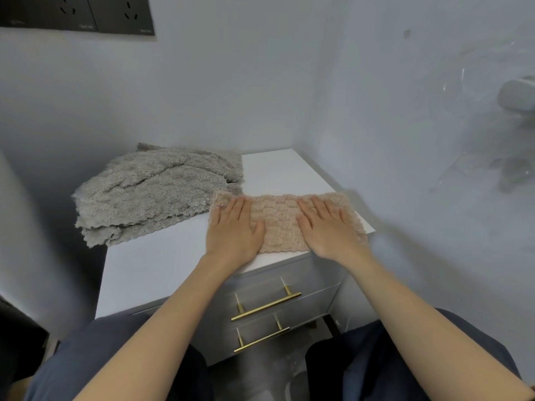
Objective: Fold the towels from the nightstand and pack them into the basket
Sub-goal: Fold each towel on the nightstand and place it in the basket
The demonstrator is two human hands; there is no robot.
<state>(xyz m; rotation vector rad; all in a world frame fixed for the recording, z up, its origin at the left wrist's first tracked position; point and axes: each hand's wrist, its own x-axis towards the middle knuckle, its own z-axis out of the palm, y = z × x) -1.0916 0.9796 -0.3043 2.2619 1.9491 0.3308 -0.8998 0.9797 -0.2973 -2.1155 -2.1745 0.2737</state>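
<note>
A small beige towel lies folded into a strip along the front right edge of the white nightstand top. My left hand presses flat on its left part with straight fingers. My right hand presses flat on its right part the same way. A pile of grey towels lies rumpled at the back left of the top, its right edge touching the beige towel's left corner. No basket is in view.
The nightstand stands in a corner between pale walls. Two drawers with brass bar handles face me below the top. My knees in dark trousers sit either side of the drawers. Black wall sockets are high on the left.
</note>
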